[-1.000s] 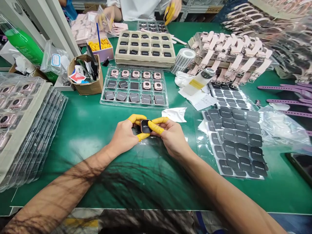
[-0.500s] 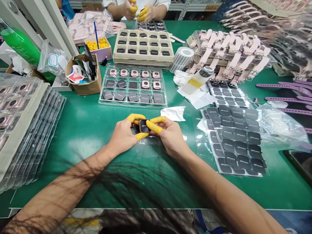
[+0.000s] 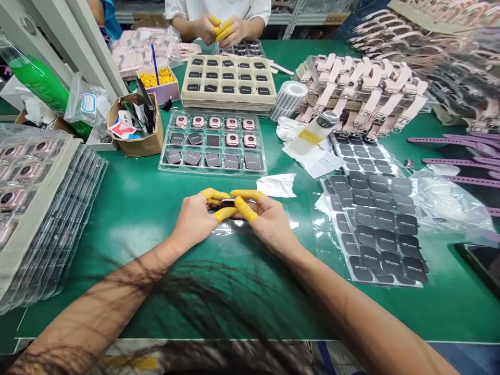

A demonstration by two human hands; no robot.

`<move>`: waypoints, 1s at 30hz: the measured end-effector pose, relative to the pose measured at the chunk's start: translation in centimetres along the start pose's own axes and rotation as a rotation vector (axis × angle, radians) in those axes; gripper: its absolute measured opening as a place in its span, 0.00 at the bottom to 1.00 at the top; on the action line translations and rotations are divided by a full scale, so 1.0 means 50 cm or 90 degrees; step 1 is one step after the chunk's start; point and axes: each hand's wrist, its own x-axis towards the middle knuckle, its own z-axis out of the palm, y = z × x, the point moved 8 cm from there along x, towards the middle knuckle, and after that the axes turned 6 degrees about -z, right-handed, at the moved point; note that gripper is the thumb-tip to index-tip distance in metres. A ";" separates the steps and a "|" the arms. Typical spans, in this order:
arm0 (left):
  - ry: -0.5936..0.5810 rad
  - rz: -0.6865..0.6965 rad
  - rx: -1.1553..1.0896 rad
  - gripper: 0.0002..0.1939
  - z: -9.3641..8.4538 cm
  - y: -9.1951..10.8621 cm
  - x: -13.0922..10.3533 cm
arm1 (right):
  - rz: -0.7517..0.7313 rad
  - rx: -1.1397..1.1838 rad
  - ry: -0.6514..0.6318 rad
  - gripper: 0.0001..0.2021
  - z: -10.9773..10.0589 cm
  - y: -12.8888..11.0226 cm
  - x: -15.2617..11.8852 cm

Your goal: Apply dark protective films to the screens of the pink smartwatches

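Between my two hands is a smartwatch case (image 3: 227, 203), tilted so that mostly its dark face and thin edge show. My left hand (image 3: 197, 216) pinches its left side with thumb and finger, both in yellow finger cots. On the other side my right hand (image 3: 267, 216) presses thumb and fingertips against it, also in yellow cots. The fingers hide much of the case. Just beyond lies a clear blister tray (image 3: 164, 165) with pink watch cases and dark-covered ones in its pockets. A white paper scrap (image 3: 276, 186) rests past my right fingers.
Sheets of black screen films (image 3: 375, 224) lie right, near a bottle (image 3: 314, 134) and pink straps (image 3: 363, 94). Stacked trays (image 3: 74, 219) stand left; a cardboard box (image 3: 148, 138) sits behind them. Beyond the beige tray (image 3: 230, 96), a co-worker's gloved-finger hands (image 3: 222, 30) work.
The watch case has been tipped, so its printed black face no longer shows squarely. My right thumb has shifted slightly down. The co-worker's hands have come together.
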 end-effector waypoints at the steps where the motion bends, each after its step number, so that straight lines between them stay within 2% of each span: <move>1: -0.005 0.002 -0.008 0.17 0.001 -0.001 0.001 | -0.013 -0.020 -0.015 0.26 -0.001 0.000 0.001; 7: 0.033 0.019 0.087 0.12 -0.010 0.007 -0.004 | -0.003 -0.058 -0.037 0.23 -0.011 0.021 -0.005; 10: 0.036 0.027 0.127 0.12 -0.007 0.017 -0.010 | -0.012 -0.059 0.031 0.23 -0.030 0.002 0.007; 11: 0.025 0.023 0.134 0.16 -0.003 0.018 -0.011 | -0.029 -0.062 0.073 0.23 -0.041 -0.013 0.022; 14: -0.008 0.000 0.161 0.35 0.006 0.016 -0.015 | -0.118 -0.132 0.184 0.21 -0.057 -0.076 0.110; 15: -0.015 -0.004 0.170 0.39 0.007 0.015 -0.015 | -0.151 -0.205 0.195 0.18 -0.049 -0.099 0.152; 17: -0.023 -0.006 0.170 0.41 0.007 0.013 -0.016 | -0.159 -0.268 0.175 0.15 -0.018 -0.122 0.246; 20: -0.040 0.018 0.152 0.36 0.010 0.006 -0.016 | -0.137 -0.382 0.125 0.13 0.026 -0.137 0.361; 22: -0.046 0.050 0.146 0.32 0.014 0.001 -0.014 | -0.130 -0.464 0.129 0.11 0.028 -0.144 0.399; 25: -0.044 0.090 0.151 0.25 0.019 -0.003 -0.012 | -0.134 -0.556 0.121 0.09 0.008 -0.147 0.407; 30: -0.033 0.099 0.201 0.10 0.020 0.003 -0.014 | -0.171 -0.637 0.046 0.14 -0.015 -0.134 0.393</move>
